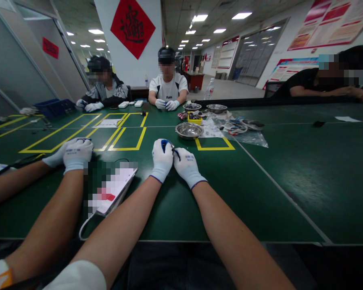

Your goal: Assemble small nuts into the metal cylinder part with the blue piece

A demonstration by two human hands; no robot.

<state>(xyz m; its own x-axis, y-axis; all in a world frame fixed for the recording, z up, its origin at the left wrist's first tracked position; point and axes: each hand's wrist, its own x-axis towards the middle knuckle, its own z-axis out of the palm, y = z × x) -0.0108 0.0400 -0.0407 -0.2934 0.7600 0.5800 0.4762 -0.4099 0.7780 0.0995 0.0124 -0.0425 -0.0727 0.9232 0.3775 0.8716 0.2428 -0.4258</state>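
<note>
My left hand [161,160], in a white knit glove with a blue-coated inner side, is closed in a pinch over the green table. Close beside it my right hand [186,166], gloved the same way, is also closed, its fingertips nearly meeting those of the left. Between the fingertips shows a small dark piece [173,149], too small to name and mostly covered by the gloves. Just beyond the hands stands a shiny metal bowl [189,131] on the table.
A phone [116,189] with a white cable lies left of my forearms. A co-worker's gloved hands [78,154] rest farther left. Behind the bowl are a yellow bin [195,119], two more metal bowls and a plastic bag [254,137] with cords. Yellow tape [127,149] marks the table.
</note>
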